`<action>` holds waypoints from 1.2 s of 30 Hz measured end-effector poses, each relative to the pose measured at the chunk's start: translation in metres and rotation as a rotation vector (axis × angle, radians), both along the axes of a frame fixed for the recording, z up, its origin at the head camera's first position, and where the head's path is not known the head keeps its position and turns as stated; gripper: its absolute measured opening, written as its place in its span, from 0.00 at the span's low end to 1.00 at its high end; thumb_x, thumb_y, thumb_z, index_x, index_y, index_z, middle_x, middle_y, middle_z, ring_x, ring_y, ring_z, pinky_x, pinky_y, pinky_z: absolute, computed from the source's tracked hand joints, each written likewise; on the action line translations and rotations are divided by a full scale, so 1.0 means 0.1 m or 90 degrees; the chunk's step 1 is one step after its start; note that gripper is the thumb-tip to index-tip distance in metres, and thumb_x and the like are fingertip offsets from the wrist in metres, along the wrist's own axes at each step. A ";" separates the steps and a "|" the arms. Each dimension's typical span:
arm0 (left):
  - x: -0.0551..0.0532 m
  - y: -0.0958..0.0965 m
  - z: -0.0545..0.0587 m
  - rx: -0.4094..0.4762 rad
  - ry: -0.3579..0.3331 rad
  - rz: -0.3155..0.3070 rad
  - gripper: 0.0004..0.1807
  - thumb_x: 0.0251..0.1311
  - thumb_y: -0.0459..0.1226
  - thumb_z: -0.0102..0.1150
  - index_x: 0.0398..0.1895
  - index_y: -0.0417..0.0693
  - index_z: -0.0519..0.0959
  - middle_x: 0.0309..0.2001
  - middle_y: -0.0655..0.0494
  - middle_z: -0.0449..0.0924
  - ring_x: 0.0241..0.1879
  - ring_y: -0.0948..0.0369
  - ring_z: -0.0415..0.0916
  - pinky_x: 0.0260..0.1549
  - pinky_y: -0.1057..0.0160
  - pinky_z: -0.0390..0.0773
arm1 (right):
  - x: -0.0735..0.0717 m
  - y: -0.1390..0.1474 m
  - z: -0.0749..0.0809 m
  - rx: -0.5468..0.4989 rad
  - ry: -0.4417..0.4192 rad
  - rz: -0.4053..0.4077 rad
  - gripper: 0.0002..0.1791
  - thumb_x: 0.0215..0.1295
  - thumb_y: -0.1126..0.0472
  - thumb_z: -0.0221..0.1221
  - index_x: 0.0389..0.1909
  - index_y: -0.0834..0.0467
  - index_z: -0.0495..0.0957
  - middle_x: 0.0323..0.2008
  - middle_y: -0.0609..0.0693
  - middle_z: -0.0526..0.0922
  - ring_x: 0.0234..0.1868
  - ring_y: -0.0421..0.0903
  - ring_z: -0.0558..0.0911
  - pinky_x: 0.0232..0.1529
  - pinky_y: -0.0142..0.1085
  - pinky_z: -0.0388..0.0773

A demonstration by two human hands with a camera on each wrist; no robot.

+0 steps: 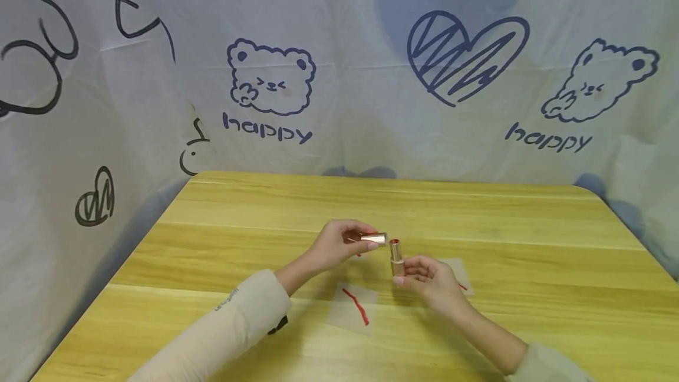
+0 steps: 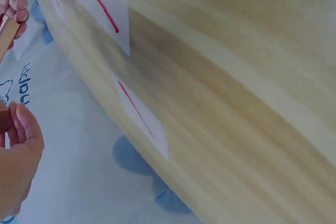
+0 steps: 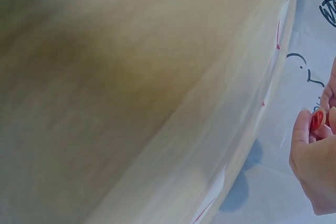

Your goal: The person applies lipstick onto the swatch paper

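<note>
Above the table, my left hand (image 1: 331, 247) pinches a shiny gold lipstick cap (image 1: 374, 239) between thumb and fingers, tilted nearly level. Just right of it, my right hand (image 1: 437, 287) grips a gold lipstick (image 1: 397, 261) upright by its base, with red showing at its top. Cap and lipstick are close together but apart. The right wrist view shows a round red end (image 3: 317, 121) of the lipstick between the fingers. In the left wrist view the left hand (image 2: 21, 156) is at the edge, and the cap is mostly cut off.
On the wooden table (image 1: 212, 240) lies a translucent paper piece (image 1: 339, 311) with a red stroke. Another marked paper (image 1: 457, 269) is partly behind the right hand, and a third (image 1: 362, 257) under the left. A cloth with drawings (image 1: 361, 117) hangs behind the table.
</note>
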State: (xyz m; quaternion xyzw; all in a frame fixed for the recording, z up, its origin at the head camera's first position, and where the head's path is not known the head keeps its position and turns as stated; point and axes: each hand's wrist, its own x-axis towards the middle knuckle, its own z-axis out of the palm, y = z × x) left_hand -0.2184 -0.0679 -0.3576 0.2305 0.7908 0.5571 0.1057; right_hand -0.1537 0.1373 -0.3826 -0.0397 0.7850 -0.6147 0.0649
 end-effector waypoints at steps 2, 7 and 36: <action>-0.01 0.00 0.01 -0.011 0.008 -0.011 0.15 0.58 0.33 0.60 0.47 0.35 0.78 0.41 0.39 0.81 0.35 0.48 0.79 0.34 0.47 0.81 | 0.00 -0.01 0.00 0.000 0.002 0.003 0.19 0.55 0.67 0.63 0.46 0.73 0.73 0.41 0.60 0.81 0.37 0.39 0.81 0.41 0.26 0.79; -0.03 -0.01 0.04 -0.031 0.030 -0.025 0.16 0.57 0.33 0.61 0.48 0.36 0.78 0.43 0.40 0.81 0.32 0.58 0.78 0.34 0.50 0.82 | 0.00 -0.01 0.00 0.003 0.005 0.005 0.18 0.55 0.68 0.63 0.46 0.73 0.73 0.41 0.61 0.81 0.37 0.39 0.81 0.41 0.26 0.79; -0.08 0.04 0.22 -0.070 0.072 -0.029 0.16 0.55 0.36 0.63 0.47 0.39 0.80 0.40 0.45 0.83 0.37 0.60 0.80 0.35 0.71 0.79 | 0.01 0.06 -0.04 0.028 0.039 0.077 0.23 0.60 0.62 0.60 0.51 0.73 0.73 0.45 0.64 0.81 0.40 0.42 0.82 0.41 0.29 0.81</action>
